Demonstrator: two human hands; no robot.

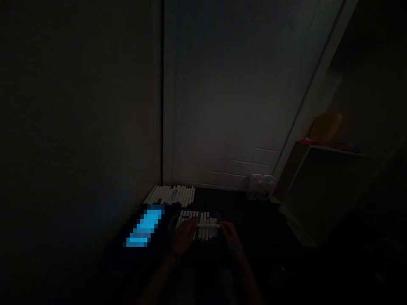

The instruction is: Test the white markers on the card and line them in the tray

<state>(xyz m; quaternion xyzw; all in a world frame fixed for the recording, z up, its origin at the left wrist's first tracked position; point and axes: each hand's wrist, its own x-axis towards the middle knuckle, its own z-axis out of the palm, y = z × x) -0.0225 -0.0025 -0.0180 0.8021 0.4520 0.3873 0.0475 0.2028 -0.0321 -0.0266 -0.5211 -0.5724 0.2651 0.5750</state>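
In the dim light, my left hand (186, 234) and my right hand (230, 234) are over a case (216, 239) holding a row of white markers (203, 234). One white marker (208, 225) lies crosswise above the row, its two ends at my hands. The fingers of my left hand are closed on its left end. My right hand's fingertips pinch the other end. Darkness hides the finer detail of the fingers and the case's edges.
A row of more white markers (171, 195) lies at the back left. A blurred, glowing blue screen (144, 227) is to the left. Two clear containers (260, 186) stand against the pale panel (222, 106) at the back. On the right is a box-like shelf (318, 186) with an orange object (327, 126) on top.
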